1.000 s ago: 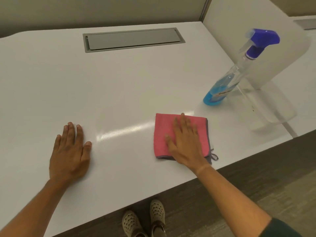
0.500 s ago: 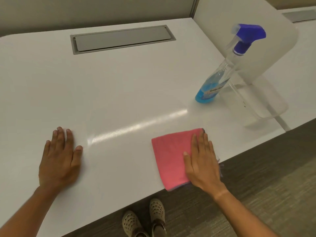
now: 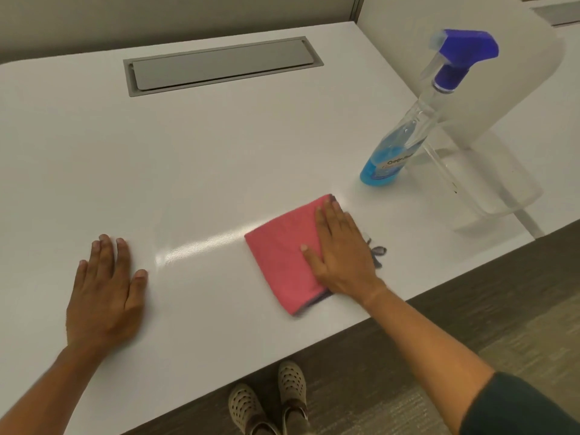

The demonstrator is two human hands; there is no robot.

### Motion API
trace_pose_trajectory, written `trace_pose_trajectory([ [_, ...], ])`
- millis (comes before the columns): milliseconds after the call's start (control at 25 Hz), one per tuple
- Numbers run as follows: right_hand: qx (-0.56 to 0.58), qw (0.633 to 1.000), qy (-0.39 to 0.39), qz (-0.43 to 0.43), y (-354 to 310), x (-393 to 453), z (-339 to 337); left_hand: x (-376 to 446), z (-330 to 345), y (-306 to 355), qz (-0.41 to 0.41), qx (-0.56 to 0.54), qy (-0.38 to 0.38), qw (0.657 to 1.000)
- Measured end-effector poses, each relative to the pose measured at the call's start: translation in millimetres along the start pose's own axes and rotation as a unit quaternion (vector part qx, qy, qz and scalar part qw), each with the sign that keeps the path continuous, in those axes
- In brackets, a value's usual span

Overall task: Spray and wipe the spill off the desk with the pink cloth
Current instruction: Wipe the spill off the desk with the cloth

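A folded pink cloth [image 3: 282, 255] lies flat on the white desk [image 3: 219, 146] near its front edge. My right hand [image 3: 342, 255] presses flat on the cloth's right half, fingers pointing away from me. My left hand [image 3: 105, 293] rests palm down on the bare desk to the left, holding nothing. A clear spray bottle [image 3: 408, 133] with blue liquid and a purple trigger head stands at the right, beyond the cloth and apart from both hands. A faint wet sheen [image 3: 194, 246] shows between my hands.
A grey cable hatch [image 3: 219, 65] is set into the desk at the back. A frosted divider panel [image 3: 470, 73] on a clear stand rises behind the bottle. The desk's front edge runs diagonally just below my hands, with my shoes [image 3: 270, 403] on carpet beneath.
My right hand has slid the cloth: first toward the front edge, now back away from it and slightly up the desk. The left hand has stayed flat in place.
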State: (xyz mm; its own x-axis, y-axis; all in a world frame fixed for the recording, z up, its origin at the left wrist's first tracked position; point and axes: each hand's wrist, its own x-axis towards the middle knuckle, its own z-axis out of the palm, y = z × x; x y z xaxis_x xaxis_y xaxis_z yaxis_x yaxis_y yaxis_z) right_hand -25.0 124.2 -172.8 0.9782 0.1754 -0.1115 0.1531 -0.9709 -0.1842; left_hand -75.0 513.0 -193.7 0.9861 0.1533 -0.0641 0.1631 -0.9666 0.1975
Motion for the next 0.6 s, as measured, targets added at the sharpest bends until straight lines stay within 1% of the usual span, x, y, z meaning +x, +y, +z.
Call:
trace_pose_trajectory([
  [80, 0.005, 1.000, -0.016, -0.014, 3, -50, 1, 0, 1, -1, -0.002, 0.003, 0.000, 1.000],
  [160, -0.002, 1.000, -0.012, 0.028, 21, -69, 3, 0, 0, -1, -0.001, -0.001, -0.001, 1.000],
  [240, 0.001, 0.994, 0.004, 0.109, 38, -51, 1, 0, 0, 1, -0.003, 0.002, 0.004, 1.000],
  [320, 0.009, 0.989, 0.031, 0.147, 38, -9, -3, 1, -1, 4, -0.004, 0.001, 0.012, 1.000],
  [400, 0.001, 0.991, 0.040, 0.127, 20, 37, -2, 1, -2, 4, -0.004, 0.005, 0.011, 1.000],
  [480, -0.005, 0.996, 0.044, 0.077, -17, 65, 2, 0, 0, 4, -0.001, 0.009, 0.013, 1.000],
  [520, -0.005, 0.998, 0.044, 0.042, -38, 68, 6, 0, 0, 3, 0.000, 0.009, 0.013, 1.000],
  [600, 0.004, 0.999, 0.029, -0.044, -69, 43, 12, 1, -1, 1, 0.002, 0.006, 0.009, 1.000],
])
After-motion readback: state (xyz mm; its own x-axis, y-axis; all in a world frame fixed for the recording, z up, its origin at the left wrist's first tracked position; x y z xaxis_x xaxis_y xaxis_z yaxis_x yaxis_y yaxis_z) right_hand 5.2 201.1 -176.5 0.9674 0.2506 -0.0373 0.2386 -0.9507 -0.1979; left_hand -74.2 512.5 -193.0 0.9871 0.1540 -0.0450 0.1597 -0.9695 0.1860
